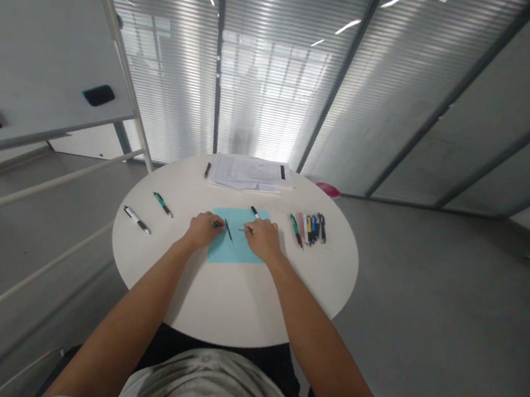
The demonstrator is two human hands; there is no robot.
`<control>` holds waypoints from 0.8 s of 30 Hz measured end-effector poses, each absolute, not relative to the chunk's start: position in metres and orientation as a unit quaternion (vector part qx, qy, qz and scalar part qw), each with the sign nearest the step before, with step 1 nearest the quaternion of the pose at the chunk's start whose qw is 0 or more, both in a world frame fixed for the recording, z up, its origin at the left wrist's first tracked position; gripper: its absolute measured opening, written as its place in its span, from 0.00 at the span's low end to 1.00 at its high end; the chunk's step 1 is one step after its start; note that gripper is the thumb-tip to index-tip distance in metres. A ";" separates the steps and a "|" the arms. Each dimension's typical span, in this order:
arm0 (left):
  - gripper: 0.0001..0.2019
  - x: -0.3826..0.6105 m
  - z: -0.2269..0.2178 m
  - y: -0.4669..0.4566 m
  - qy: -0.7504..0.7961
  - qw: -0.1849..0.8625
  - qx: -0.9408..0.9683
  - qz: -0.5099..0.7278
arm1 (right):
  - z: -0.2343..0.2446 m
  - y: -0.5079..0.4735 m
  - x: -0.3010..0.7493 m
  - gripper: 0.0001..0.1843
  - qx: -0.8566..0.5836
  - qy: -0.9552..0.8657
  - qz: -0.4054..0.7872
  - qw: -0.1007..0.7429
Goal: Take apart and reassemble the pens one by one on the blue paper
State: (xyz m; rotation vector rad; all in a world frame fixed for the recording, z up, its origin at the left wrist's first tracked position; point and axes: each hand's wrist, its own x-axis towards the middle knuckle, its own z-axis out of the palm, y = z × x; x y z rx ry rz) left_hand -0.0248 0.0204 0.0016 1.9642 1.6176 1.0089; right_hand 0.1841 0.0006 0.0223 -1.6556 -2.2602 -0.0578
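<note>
A light blue sheet [233, 256] lies on the round white table [232, 310], under both hands. My left hand [203, 229], at the sheet's left edge, is closed on a short dark pen part [217, 224]. Just right of its fingertips, a thin dark pen refill [228, 229] lies slanted over the sheet. My right hand [264, 238] is closed with its fingertips around a small, slim pen part [247, 230], too small to make out fully. Beyond the right knuckles, a white and black pen piece [255, 211] rests on the sheet.
Several pens [312, 228] stand in a row on the right, beside a green pen [296, 231]. Another green pen [163, 205] and a white pen [137, 219] lie left. Papers [248, 174] and a dark pen [207, 170] are at the back. A whiteboard [48, 36] stands left.
</note>
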 end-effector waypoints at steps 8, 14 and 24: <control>0.09 -0.024 0.002 0.018 0.565 0.237 0.704 0.359 | 0.024 0.008 0.196 0.13 -0.633 -0.731 0.026 0.253; 0.11 -0.030 -0.005 0.022 0.552 0.203 0.735 0.337 | 0.022 0.021 0.214 0.13 -0.667 -0.682 0.052 0.296; 0.15 -0.059 -0.004 0.026 0.656 0.098 0.710 0.237 | 0.024 0.022 0.223 0.15 -0.696 -0.642 0.082 0.310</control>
